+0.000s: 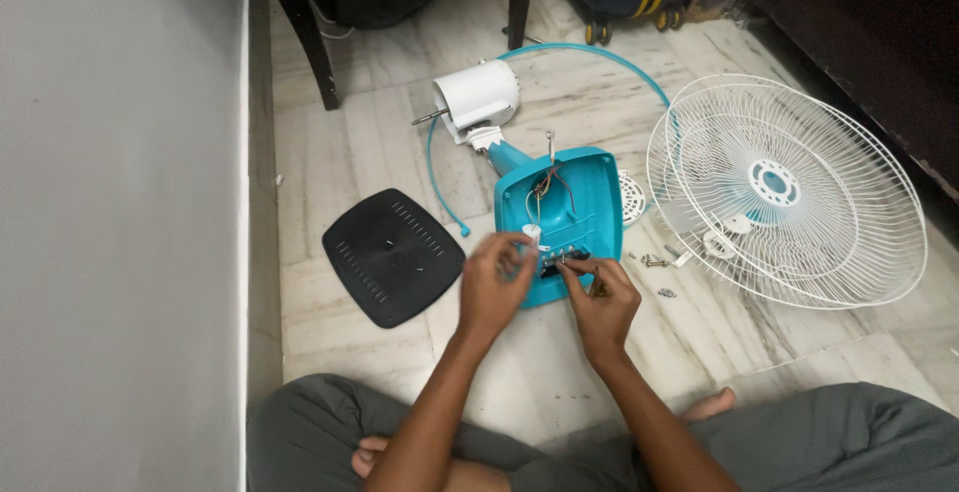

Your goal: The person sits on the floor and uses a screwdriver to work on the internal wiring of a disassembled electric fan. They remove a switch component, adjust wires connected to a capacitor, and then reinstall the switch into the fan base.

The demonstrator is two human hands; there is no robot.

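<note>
L hand [496,287] fingers hide part, R hand [602,302] on teal fan base [574,214], wiring unclear

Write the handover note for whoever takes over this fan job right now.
Left hand: at the near edge of the open teal fan base, fingers curled; grip unclear.
Right hand: fingertips pinched at the switch area inside the base.
Done: black bottom cover off, lying left; wire guard off, lying right; wiring exposed.
Loose screws lie right of the base.
White motor remains attached.
Left: reassembly.

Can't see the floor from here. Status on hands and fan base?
Left hand and right hand both at open teal fan base, wiring exposed. Black cover lies left. Screws loose beside it.
</note>
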